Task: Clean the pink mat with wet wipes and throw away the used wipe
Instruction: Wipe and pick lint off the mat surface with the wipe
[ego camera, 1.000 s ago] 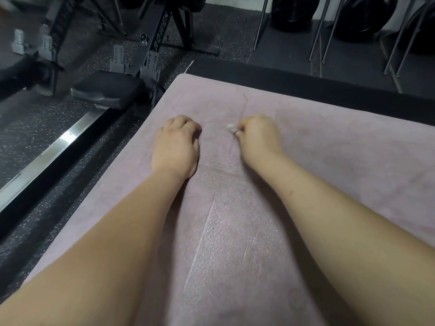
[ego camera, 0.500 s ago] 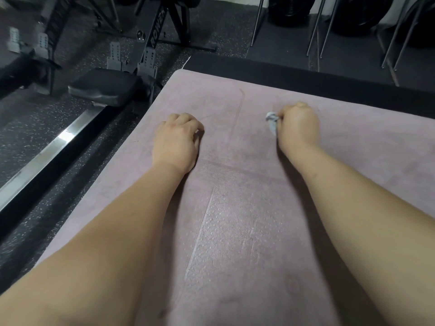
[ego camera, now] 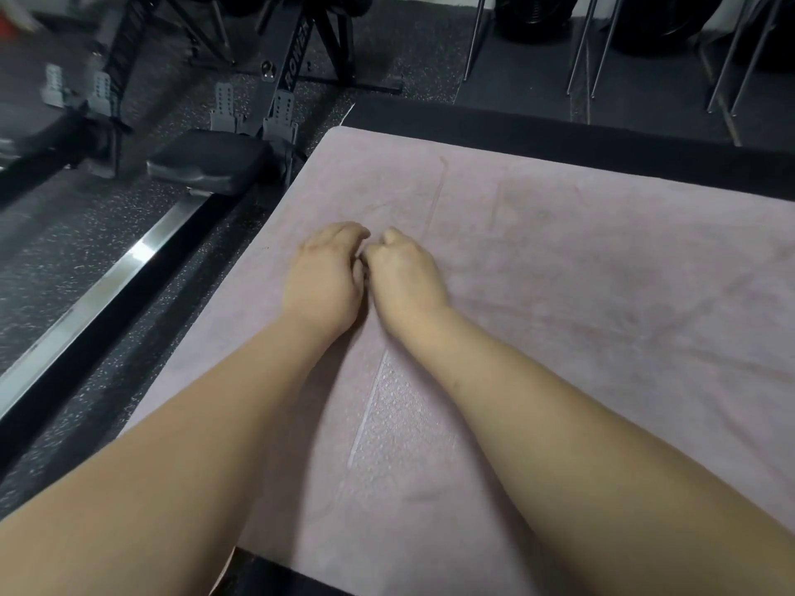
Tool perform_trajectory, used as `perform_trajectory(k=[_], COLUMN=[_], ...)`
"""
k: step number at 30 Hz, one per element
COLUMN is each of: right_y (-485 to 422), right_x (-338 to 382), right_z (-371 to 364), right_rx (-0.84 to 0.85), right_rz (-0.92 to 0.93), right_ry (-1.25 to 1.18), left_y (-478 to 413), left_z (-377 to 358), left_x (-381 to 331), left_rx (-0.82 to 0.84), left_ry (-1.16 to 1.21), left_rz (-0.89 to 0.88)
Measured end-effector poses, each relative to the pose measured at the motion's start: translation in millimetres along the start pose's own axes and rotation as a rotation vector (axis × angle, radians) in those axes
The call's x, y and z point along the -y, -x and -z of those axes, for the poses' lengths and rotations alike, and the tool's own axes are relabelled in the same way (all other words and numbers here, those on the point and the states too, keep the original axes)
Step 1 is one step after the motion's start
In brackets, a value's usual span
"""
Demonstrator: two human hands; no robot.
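The pink mat (ego camera: pixel 602 273) lies flat on the floor and fills most of the head view, with a wet, dimpled patch between my forearms. My left hand (ego camera: pixel 322 277) rests on the mat near its left edge, fingers curled under and holding nothing I can see. Right beside it, touching, my right hand (ego camera: pixel 404 273) is a fist pressed on the mat. The wet wipe it held a moment ago is hidden inside the fist.
A rowing machine stands left of the mat, its black seat (ego camera: pixel 206 167) and steel rail (ego camera: pixel 107 286) close to the mat's edge. A black mat (ego camera: pixel 559 131) borders the far side. Thin metal legs (ego camera: pixel 585 45) and dark weight plates stand beyond it.
My right hand slid left across the mat with the wipe and now touches my left hand. The white wipe end that showed earlier is now out of sight. My left hand stayed put.
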State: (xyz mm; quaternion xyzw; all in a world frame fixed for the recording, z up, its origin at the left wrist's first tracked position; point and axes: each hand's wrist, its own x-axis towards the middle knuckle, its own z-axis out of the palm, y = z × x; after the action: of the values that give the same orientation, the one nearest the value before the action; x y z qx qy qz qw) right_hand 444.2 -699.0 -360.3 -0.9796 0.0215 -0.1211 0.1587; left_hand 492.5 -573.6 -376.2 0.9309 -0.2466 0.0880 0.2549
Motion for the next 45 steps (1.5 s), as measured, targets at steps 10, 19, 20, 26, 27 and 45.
perform_trajectory(k=[10, 19, 20, 26, 27, 45], right_y=[-6, 1, 2, 18, 20, 28], right_x=[-101, -111, -90, 14, 17, -59], right_z=[36, 40, 32, -3, -5, 25], right_rx=[-0.059, -0.127, -0.097, 0.027, 0.035, -0.074], right_rz=[-0.143, -0.379, -0.350, -0.038, 0.022, -0.265], right_ry=[0.194, 0.076, 0.039, -0.069, -0.045, -0.036], left_y=[36, 40, 40, 40, 40, 37], left_z=[-8, -10, -9, -8, -8, -11], left_x=[12, 10, 10, 9, 9, 14], left_rx=[0.024, 0.003, 0.003, 0.004, 0.005, 0.005], left_ry=[-0.042, -0.083, -0.083, -0.041, -0.031, -0.052], left_rz=[-0.002, -0.012, -0.012, -0.003, -0.004, 0.015])
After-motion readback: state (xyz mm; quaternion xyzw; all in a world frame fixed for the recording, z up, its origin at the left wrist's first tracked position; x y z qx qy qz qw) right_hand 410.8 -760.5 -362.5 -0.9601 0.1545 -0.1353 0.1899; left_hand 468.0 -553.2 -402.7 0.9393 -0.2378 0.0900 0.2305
